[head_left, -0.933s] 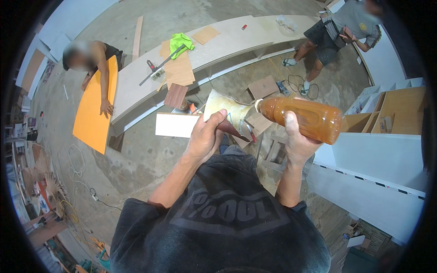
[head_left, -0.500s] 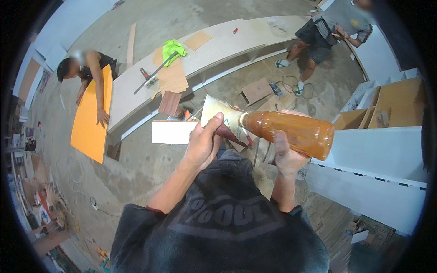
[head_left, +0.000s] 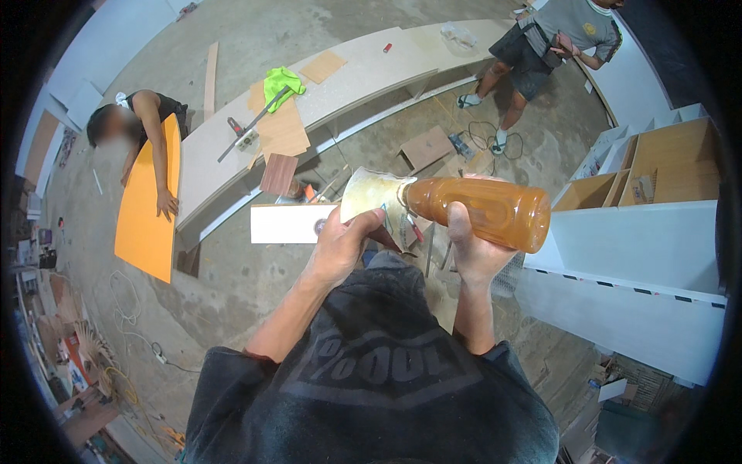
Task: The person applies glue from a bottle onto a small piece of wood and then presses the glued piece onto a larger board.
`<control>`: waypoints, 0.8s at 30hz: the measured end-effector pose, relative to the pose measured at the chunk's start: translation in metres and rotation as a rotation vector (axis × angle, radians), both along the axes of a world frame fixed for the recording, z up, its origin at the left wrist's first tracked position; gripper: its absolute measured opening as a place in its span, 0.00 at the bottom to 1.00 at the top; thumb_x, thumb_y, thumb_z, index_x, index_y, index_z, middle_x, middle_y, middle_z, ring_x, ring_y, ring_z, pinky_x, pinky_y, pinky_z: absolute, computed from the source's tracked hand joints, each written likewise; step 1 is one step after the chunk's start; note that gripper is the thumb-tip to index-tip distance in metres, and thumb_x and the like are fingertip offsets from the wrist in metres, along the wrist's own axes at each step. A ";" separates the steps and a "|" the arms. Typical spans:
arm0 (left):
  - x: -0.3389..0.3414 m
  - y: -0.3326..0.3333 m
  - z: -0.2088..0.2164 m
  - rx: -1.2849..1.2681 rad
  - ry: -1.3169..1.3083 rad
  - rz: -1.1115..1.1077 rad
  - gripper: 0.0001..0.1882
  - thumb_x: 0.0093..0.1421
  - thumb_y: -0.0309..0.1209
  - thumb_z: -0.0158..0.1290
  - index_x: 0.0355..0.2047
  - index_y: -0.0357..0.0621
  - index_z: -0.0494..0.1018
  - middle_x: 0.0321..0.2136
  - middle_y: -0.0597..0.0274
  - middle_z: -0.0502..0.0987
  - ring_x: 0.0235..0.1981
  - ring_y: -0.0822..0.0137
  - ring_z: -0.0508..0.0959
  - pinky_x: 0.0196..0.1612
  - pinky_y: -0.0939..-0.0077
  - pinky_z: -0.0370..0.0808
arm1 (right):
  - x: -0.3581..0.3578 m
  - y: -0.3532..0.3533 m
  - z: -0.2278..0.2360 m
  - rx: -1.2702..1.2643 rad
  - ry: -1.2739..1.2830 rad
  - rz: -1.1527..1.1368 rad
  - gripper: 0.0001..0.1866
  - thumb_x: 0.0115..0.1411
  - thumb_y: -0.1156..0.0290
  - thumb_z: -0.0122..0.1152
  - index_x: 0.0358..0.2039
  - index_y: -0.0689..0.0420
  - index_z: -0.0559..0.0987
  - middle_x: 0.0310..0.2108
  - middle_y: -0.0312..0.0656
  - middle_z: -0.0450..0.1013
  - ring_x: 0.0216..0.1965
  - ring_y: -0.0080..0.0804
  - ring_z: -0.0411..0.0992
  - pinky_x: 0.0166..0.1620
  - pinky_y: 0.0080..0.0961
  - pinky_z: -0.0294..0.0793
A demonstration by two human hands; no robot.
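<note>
My left hand (head_left: 338, 246) is closed round a pale yellowish, crusted cup (head_left: 369, 199) with a ragged rim, its thumb pressed along the near side. My right hand (head_left: 478, 251) grips a clear plastic bottle (head_left: 491, 210) of amber-brown liquid. The bottle lies nearly level, its neck pointing left at the cup's rim. Neck and rim touch or almost touch; I cannot tell which. The fingers behind the bottle are mostly hidden.
A long pale cabinet (head_left: 363, 85) lies ahead, bearing a green cloth (head_left: 282, 85), a clamp (head_left: 249, 130) and thin wood sheets (head_left: 282, 133). At left a co-worker leans over an orange panel (head_left: 151, 213). Another person stands far right. A white board (head_left: 286, 224) lies near my left hand.
The bottle and my right hand have shifted slightly left and up. The cup has turned a little, its neck-side rim still at the bottle's mouth. The left co-worker's head is lower.
</note>
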State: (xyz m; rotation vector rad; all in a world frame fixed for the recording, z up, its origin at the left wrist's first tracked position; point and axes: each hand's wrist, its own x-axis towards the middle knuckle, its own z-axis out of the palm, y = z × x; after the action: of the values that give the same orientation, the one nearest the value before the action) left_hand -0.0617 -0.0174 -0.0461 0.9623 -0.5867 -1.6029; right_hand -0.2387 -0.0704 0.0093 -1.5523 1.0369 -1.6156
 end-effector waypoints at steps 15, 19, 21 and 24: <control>0.006 0.008 -0.011 0.131 0.121 -0.011 0.18 0.65 0.31 0.50 0.50 0.30 0.67 0.42 0.52 0.75 0.39 0.61 0.78 0.45 0.62 0.78 | -0.004 0.002 -0.007 0.205 0.088 -0.104 0.23 0.48 0.75 0.76 0.44 0.64 0.76 0.38 0.41 0.78 0.38 0.28 0.78 0.44 0.26 0.79; 0.011 0.008 -0.027 0.192 0.208 0.068 0.16 0.67 0.31 0.50 0.50 0.32 0.67 0.44 0.52 0.75 0.42 0.60 0.78 0.49 0.60 0.76 | -0.020 -0.006 -0.014 0.200 0.142 -0.138 0.23 0.49 0.76 0.76 0.44 0.65 0.75 0.38 0.41 0.78 0.38 0.28 0.78 0.44 0.27 0.79; 0.012 0.007 -0.025 0.165 0.273 0.060 0.16 0.67 0.30 0.50 0.50 0.32 0.67 0.44 0.52 0.75 0.44 0.60 0.77 0.51 0.59 0.75 | -0.028 -0.009 -0.015 0.216 0.134 -0.172 0.23 0.49 0.76 0.76 0.44 0.65 0.75 0.38 0.41 0.78 0.38 0.29 0.78 0.45 0.27 0.79; 0.010 0.006 -0.017 0.135 0.328 0.066 0.17 0.68 0.30 0.49 0.52 0.32 0.67 0.47 0.51 0.75 0.47 0.60 0.77 0.54 0.57 0.73 | -0.040 -0.012 -0.018 0.173 0.118 -0.209 0.22 0.51 0.76 0.74 0.44 0.64 0.75 0.39 0.42 0.77 0.39 0.29 0.78 0.46 0.28 0.78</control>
State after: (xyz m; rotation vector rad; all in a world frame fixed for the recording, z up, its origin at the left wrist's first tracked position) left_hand -0.0512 -0.0114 -0.0630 0.7842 -0.2209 -1.7111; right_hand -0.2788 -0.0824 -0.0091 -1.4770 1.4048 -1.5372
